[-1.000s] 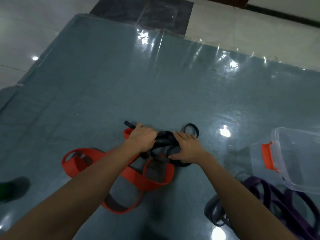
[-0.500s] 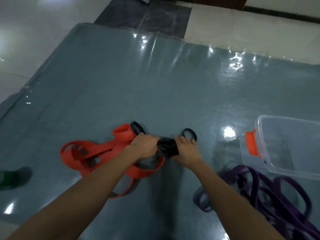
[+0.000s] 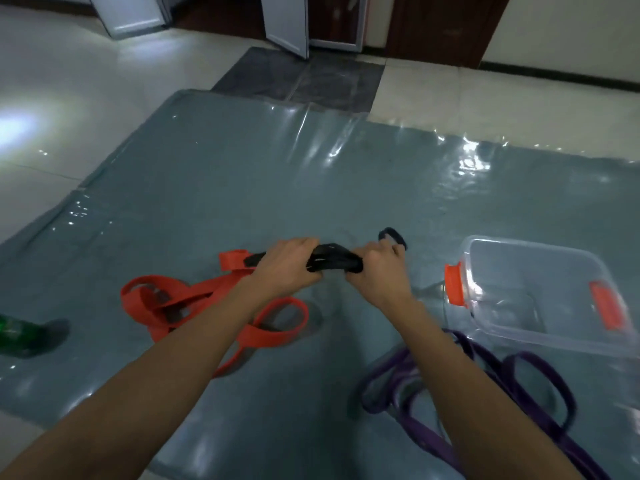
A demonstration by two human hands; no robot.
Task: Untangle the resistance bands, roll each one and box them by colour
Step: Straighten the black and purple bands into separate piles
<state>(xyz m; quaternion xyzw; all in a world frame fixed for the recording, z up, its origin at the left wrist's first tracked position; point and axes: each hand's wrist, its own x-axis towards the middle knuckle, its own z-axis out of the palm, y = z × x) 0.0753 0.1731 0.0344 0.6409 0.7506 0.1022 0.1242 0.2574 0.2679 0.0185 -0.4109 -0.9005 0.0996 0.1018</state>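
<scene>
At the far left edge of the frame, a dark green object (image 3: 14, 336) lies half out of view on the mat (image 3: 242, 174). Just right of it, in the lower left, an orange band (image 3: 180, 299) sprawls in loose, overlapping loops. The person's left forearm crosses above it and hides part of the tangle.

In the centre, the left hand (image 3: 287, 268) is curled tight around one end of a bunched black band (image 3: 334, 261). A short black tail sticks out past the knuckles towards the orange loops. The right hand (image 3: 379, 271) grips the other end with closed fingers, and a small black loop shows just beyond it. The bundle spans the gap between the two fists, apparently lifted clear of the mat.

To the right stands a clear plastic box (image 3: 519, 244) with no lid, an orange clip (image 3: 454, 285) at its near end and another on its far side. Nothing can be made out inside it. Below the box, in the lower right, purple bands (image 3: 519, 393) lie in a heap of long loops. The right forearm passes over their left side.

The mat is grey-blue and glossy, wrinkled along its far edge and catching bright reflections. It rests on pale floor tiles (image 3: 69, 98), with a dark patch of tile (image 3: 298, 77) beyond its upper edge. Along the top of the frame run a dark wooden door (image 3: 446, 26) and white-framed panels (image 3: 287, 22).
</scene>
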